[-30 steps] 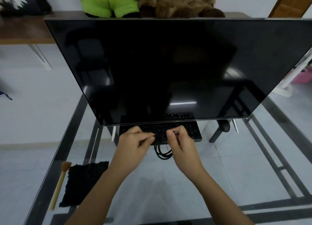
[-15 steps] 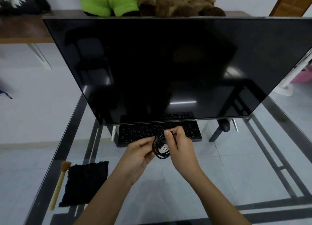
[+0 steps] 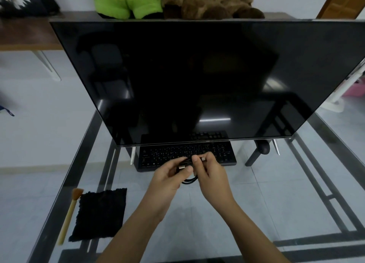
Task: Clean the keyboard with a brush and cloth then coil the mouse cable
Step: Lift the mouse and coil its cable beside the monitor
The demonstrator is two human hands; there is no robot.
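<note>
Mouse cable (image 3: 190,181): black coil, held between both hands above the glass table (image 3: 256,207), just in front of the keyboard (image 3: 158,156). Far left, brush (image 3: 68,217) lies just beside black cloth (image 3: 100,213). Centre, left hand (image 3: 168,181) pinches coil by one metal plug. Beside it, right hand (image 3: 214,176) pinches the other plug end.

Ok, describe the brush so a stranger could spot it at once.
Start at the big dark monitor on the glass table. Near the table's left edge lies a black cloth. The brush lies along its left side, the only pale stick, tipped with orange-brown bristles.
</note>
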